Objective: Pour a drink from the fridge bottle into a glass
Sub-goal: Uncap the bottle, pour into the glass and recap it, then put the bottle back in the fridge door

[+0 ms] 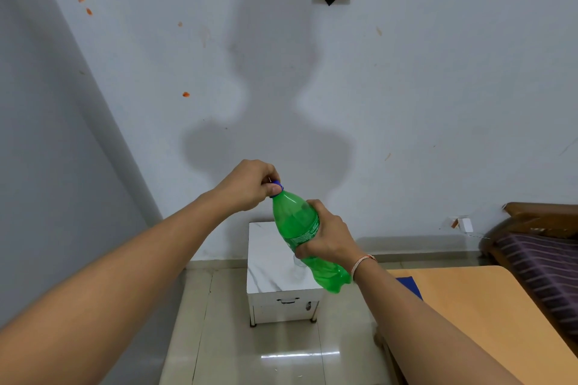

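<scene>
You hold the green bottle (299, 228) tilted in the air above the small white cabinet (275, 262). Your right hand (331, 237) grasps its middle; your left hand (250, 186) pinches the blue cap (277, 185). A glass (297, 262) shows faintly on the cabinet, behind the bottle.

A person's two bare arms reach forward, holding a green plastic bottle (300, 231) tilted in the air above a small white marble-topped table (269, 262). The right hand (328, 241) wraps around the bottle's middle. The left hand (250, 186) pinches the blue cap (277, 186) between its fingers (272, 189). A clear glass (297, 266), mostly hidden behind the bottle, stands on the table. Right of the table is a tan surface (469, 306); behind it, a pale wall (406, 103).
</scene>
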